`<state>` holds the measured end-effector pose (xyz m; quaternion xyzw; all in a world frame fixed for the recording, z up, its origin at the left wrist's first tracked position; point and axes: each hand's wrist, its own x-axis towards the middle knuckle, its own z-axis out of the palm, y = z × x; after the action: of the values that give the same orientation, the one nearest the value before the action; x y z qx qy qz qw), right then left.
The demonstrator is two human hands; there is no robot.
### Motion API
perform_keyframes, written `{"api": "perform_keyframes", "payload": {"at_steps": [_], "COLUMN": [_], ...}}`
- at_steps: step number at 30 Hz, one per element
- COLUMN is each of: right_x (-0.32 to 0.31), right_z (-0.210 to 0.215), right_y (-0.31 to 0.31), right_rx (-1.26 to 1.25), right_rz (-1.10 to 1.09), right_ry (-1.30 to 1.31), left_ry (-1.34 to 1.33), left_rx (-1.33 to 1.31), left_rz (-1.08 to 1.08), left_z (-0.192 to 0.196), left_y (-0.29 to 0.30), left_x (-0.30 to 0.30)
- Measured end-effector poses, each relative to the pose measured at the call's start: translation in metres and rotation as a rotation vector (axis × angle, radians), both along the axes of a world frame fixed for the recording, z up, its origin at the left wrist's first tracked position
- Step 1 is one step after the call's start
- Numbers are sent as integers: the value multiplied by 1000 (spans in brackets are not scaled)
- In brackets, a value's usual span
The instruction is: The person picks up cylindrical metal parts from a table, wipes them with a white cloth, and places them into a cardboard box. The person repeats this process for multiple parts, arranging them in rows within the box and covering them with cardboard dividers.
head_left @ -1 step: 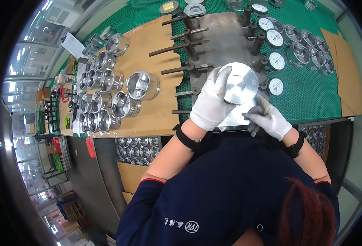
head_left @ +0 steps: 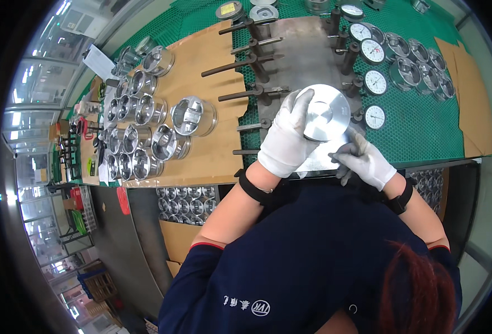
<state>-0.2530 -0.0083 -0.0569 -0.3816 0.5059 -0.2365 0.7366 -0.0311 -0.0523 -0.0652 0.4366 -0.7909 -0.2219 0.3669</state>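
My left hand (head_left: 289, 133), in a white glove, is closed round the left side of a shiny metal piston (head_left: 328, 113). The piston is tilted so that its round flat top shows, and its underside is hidden. My right hand (head_left: 365, 164), gloved with greyed fingertips, lies just below the piston's right edge. Its fingers are bent and apart, with nothing visible between them; whether one touches the rim I cannot tell. Right beside the piston stands the nearest dial gauge (head_left: 375, 117) of a row on posts, above a grey metal plate (head_left: 299, 42).
Several pistons (head_left: 194, 116) stand on cardboard (head_left: 212, 161) at the left. More pistons (head_left: 405, 74) stand at the right on a green mat (head_left: 424, 128). Metal rods (head_left: 232, 67) on posts jut over the plate's left edge. Trays of pistons (head_left: 187, 205) sit below the bench.
The needle of the nearest dial gauge has swung to a different angle. The piston has shifted very slightly left with my left hand; my right hand is nearly still.
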Motion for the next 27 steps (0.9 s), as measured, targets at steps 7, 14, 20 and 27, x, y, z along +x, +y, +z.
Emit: {"api": "perform_keyframes", "payload": {"at_steps": [7,14,20,27], "right_x": [1,3,-4,-90], "right_z": [4,6,11,17], "right_y": [-1,-2,1,15], "right_rx": [-16,-2,-669,-634], "right_rz": [20,0,143,-162], "right_ry": [39,68,436,210], "left_ry": [-10,-28,123,488], "left_rx": [-14,-64,67,419], "left_rz": [17,19,60,-291], "left_z": [4,2,19,87], "left_y": [0,0,11,31], "left_x": [-3,-4,-3,-8]}}
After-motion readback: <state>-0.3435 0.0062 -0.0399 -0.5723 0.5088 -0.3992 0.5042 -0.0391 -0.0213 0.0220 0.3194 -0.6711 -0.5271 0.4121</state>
